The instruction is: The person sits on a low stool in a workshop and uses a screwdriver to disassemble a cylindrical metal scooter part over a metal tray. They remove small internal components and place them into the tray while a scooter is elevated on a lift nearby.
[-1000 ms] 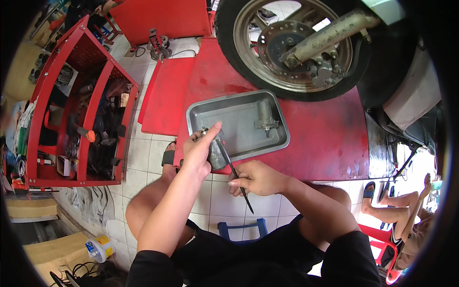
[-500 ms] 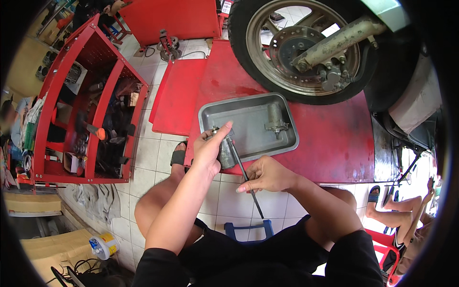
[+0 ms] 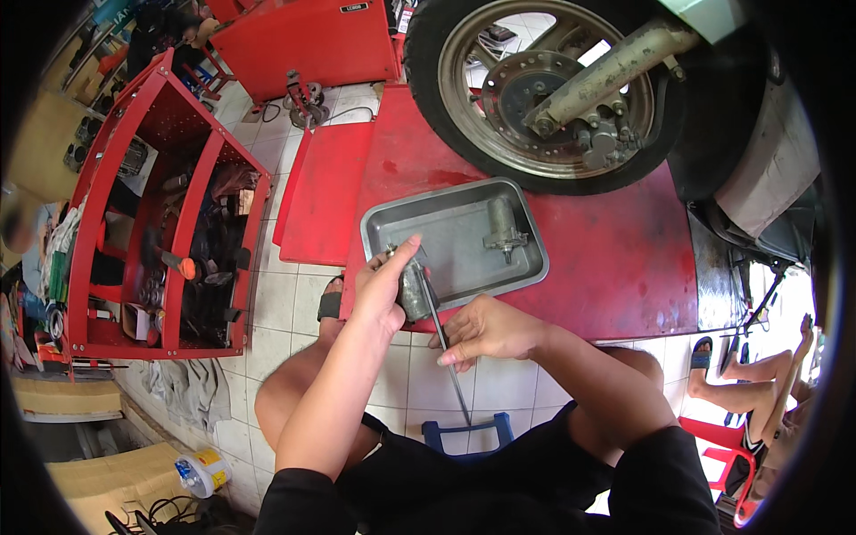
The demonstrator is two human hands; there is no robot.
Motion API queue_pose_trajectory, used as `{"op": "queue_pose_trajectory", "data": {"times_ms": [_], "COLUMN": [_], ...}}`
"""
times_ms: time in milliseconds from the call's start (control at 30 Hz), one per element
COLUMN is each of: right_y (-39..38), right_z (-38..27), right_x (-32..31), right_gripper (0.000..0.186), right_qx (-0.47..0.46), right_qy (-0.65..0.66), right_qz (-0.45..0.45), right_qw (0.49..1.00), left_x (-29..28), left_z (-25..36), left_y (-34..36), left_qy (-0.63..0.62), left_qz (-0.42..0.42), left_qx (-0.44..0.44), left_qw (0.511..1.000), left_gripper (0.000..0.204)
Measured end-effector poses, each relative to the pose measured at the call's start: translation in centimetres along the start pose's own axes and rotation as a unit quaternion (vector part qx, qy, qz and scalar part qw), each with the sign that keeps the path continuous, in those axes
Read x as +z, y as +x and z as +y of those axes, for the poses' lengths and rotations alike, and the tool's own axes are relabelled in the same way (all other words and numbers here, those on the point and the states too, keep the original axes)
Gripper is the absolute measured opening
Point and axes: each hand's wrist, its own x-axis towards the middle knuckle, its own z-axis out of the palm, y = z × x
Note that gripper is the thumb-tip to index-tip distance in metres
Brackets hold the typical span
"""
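Note:
My left hand (image 3: 379, 290) grips a grey cylindrical metal part (image 3: 415, 296) at the near-left corner of a grey metal tray (image 3: 455, 275). A long thin metal rod (image 3: 460, 392) runs from beside the top of that part down toward me, its lower end over the floor. My right hand (image 3: 486, 330), just right of and below the part, has its fingers closed round the rod. A second cylindrical metal part with a flange (image 3: 505, 230) lies in the right side of the tray.
The tray rests on a red platform (image 3: 606, 267) beneath a motorcycle front wheel (image 3: 455, 134). A red tool rack (image 3: 169, 205) stands left, a blue stool (image 3: 464, 432) below, a white bucket (image 3: 203, 473) lower left. Another person's bare legs (image 3: 740, 388) and red chair (image 3: 713, 455) are at right.
The scene has shifted in the picture as my view moved. My hands keep their holds; the rod and the part in my left hand have changed angle slightly.

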Motion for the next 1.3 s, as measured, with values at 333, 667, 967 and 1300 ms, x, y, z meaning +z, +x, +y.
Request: {"op": "queue_pose_trajectory", "data": {"times_ms": [333,667,967,1300], "right_y": [-0.6,-1.4,0.0,-1.6], "right_z": [0.6,-0.2,1.1,-0.8], "right_x": [-0.2,-1.3,-0.4,0.1], "right_gripper": [0.039,0.053,0.038,0.045], "right_qx": [0.027,0.024,-0.018,0.004], "right_qy": [0.088,0.101,-0.021,0.107], "right_qz": [-0.046,-0.024,0.055,-0.038], "right_qw": [0.995,0.994,0.998,0.994], "left_x": [0.1,-0.4,-0.7,-0.5], "left_z": [-0.2,-0.6,-0.3,-0.7], "left_y": [0.2,0.2,0.4,-0.2], "left_qy": [-0.003,-0.022,-0.050,-0.035], "left_qz": [-0.018,-0.015,-0.035,-0.041], "left_qx": [-0.012,-0.022,-0.034,-0.081], "left_qw": [1.000,0.999,0.998,0.995], "left_gripper": [0.047,0.047,0.050,0.044]}}
